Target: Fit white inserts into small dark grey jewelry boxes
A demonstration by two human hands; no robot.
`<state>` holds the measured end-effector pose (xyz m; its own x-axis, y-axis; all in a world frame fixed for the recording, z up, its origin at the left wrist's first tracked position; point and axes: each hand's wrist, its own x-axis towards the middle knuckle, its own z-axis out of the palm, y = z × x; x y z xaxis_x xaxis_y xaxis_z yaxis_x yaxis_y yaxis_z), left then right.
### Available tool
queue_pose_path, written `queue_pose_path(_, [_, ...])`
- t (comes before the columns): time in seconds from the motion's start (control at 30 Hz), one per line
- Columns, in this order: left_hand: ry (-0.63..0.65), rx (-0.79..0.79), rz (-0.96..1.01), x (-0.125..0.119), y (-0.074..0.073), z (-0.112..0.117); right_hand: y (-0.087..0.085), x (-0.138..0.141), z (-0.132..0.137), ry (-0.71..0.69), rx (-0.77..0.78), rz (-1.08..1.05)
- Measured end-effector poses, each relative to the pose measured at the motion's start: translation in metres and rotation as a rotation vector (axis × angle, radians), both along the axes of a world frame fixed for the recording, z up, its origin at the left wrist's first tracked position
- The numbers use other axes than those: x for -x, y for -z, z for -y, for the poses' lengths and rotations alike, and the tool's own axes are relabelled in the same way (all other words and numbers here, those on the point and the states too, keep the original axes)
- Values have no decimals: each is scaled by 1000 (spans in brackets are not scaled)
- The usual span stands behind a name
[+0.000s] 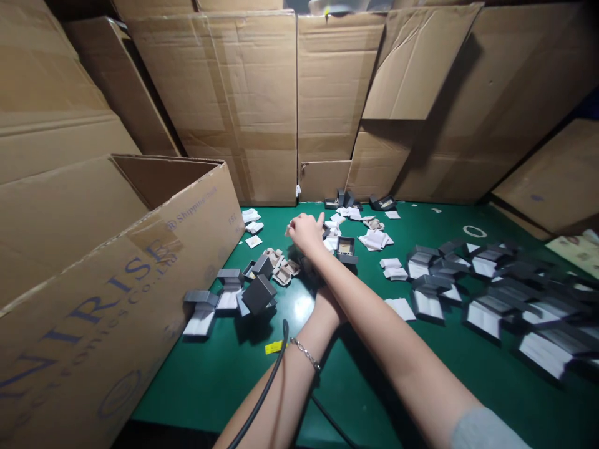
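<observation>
My right hand (305, 232) reaches across the middle of the green table, its thumb stretched up and apart from the other fingers. Nothing shows in its grasp, though its underside is hidden. My left hand (330, 303) lies beneath the crossing right forearm, so its fingers cannot be seen. Just right of the right hand stands an open dark box (346, 247) with a light insert. Crumpled beige paper inserts (283, 268) lie left of the crossed arms. Further left is a tilted dark grey box (260, 294) among several small open boxes.
A large cardboard carton (187, 249) borders the left side. Many open dark boxes with white flaps (428, 302) spread over the right. White paper pieces (375, 239) lie farther back, before a cardboard wall (253, 106). A black cable (274, 381) hangs near my left wrist.
</observation>
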<state>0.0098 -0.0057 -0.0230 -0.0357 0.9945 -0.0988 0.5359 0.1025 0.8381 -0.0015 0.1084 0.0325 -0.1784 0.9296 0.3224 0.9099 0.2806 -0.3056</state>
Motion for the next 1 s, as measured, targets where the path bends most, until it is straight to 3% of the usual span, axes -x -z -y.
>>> queue_pose_path(0.13, [443, -97, -249, 0, -9, 11, -7, -50, 41, 37, -207, -326])
queue_pose_path(0.23, [564, -134, -458, -1, -17, 21, 9, -97, 74, 6, -255, -451])
queue_pose_path(0.33, [479, -294, -535, 5, -27, 25, 33, -133, 97, 100, -129, -630])
queue_pose_path(0.47, [115, -509, -546, 25, -34, 13, 58, -149, 108, 176, 11, -914])
queue_pose_path(0.53, [-52, -515, -527, 36, -31, 2, 63, -147, 108, 168, 31, -1004])
queue_pose_path(0.6, [-128, -473, -508, 44, -25, -7, 64, -145, 109, 163, 39, -1077])
queue_pose_path(0.77, [-45, -314, -480, 48, -15, -15, 61, -144, 110, 180, 80, -1249])
queue_pose_path(1.0, [54, -251, -372, 41, -12, -9, 61, -147, 107, 213, 132, -1350])
